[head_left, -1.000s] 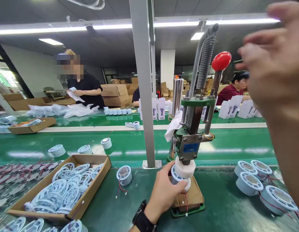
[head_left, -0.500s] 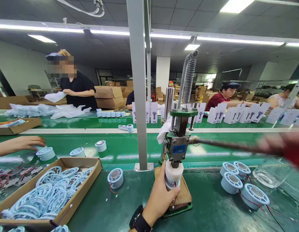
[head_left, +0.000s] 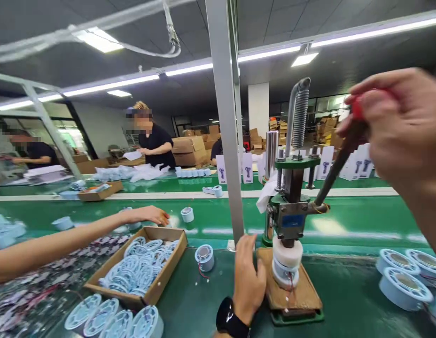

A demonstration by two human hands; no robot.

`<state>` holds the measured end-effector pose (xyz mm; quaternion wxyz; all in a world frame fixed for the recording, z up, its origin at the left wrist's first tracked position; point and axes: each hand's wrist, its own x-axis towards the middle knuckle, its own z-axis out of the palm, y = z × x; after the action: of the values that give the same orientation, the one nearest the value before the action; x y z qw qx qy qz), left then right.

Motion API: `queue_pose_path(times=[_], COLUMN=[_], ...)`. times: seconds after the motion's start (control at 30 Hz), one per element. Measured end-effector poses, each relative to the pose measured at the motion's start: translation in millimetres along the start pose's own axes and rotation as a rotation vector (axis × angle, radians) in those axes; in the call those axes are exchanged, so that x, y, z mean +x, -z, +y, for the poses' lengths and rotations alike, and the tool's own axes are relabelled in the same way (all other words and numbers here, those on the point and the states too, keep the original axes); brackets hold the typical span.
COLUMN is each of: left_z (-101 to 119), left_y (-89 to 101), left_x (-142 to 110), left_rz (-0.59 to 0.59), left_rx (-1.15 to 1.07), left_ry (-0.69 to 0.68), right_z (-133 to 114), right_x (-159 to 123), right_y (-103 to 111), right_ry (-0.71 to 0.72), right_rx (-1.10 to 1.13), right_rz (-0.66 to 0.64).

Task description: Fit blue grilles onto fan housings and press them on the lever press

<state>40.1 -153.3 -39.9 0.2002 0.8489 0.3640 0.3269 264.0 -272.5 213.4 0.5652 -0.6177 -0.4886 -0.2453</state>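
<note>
Hand press at the bench, lever gripped, part seated under the ram.

From the left, a co-worker's arm (head_left: 80,237) reaches over the conveyor above the cardboard box of blue rings (head_left: 142,272). My left hand (head_left: 249,277) rests loosely curled and holds nothing, beside the wooden base plate (head_left: 302,293), just clear of the round blue motor part (head_left: 284,274) sitting under the white press head (head_left: 287,253). My right hand (head_left: 397,126) has its fingers (head_left: 371,108) wrapped tight round the red knob of the lever (head_left: 336,166). I judge a good stroke needs the part centred, its red wire out from under the head, and my left fingers kept back. Open bench lies right of the plate; finished parts (head_left: 406,284) crowd the far right edge.
</note>
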Motion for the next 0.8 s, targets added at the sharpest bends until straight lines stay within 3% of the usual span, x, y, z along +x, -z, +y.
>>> queue_pose_path(times=[0.1,0.17,0.27,0.3,0.37,0.4,0.5,0.57,0.63,0.7,0.8], left_z=[-33.3,-54.1,-69.2,-68.2,-57.4,-48.6,-16.6,0.0,4.2,-7.9,-49.8], left_y=[30.2,48.6,64.6,66.9,69.4,70.5,78.3,89.7,106.7,129.0,169.4], left_x=[6.7,2.3,-14.9,-21.3,-31.7,-35.0,-37.3,-32.2,-20.1,0.2,38.4], left_rz=[0.151,0.137,0.009,-0.031,-0.092,-0.119,-0.207,-0.242,-0.227,-0.179,-0.136], left_rx=[0.221,0.326,0.399,0.41,0.422,0.423,0.357,0.285,0.313,0.433,0.587], left_ry=[0.167,0.254,0.3,0.306,0.312,0.309,0.279,0.214,0.129,0.093,0.187], right_z=[-0.3,0.6,8.2,14.2,31.2,40.9,65.2,73.5,75.4,72.3,61.3], right_x=[16.6,-1.3,-83.2,-120.5,-196.3,-230.0,-296.8,-312.1,-313.1,-309.5,-305.3], right_y=[-18.3,-25.1,-38.4,-46.9,-69.9,-82.8,-115.4,-126.5,-129.9,-129.6,-128.4], right_ry=[0.041,0.003,-0.109,-0.194,-0.332,-0.393,-0.633,-0.762,-0.824,-0.844,-0.863], right_rx=[0.184,0.149,0.128,0.218,0.385,0.408,0.253,0.181,0.206,0.252,0.265], right_rz=[0.001,0.001,0.072,0.071,0.206,0.175,-0.219,-0.37,-0.365,-0.323,-0.28])
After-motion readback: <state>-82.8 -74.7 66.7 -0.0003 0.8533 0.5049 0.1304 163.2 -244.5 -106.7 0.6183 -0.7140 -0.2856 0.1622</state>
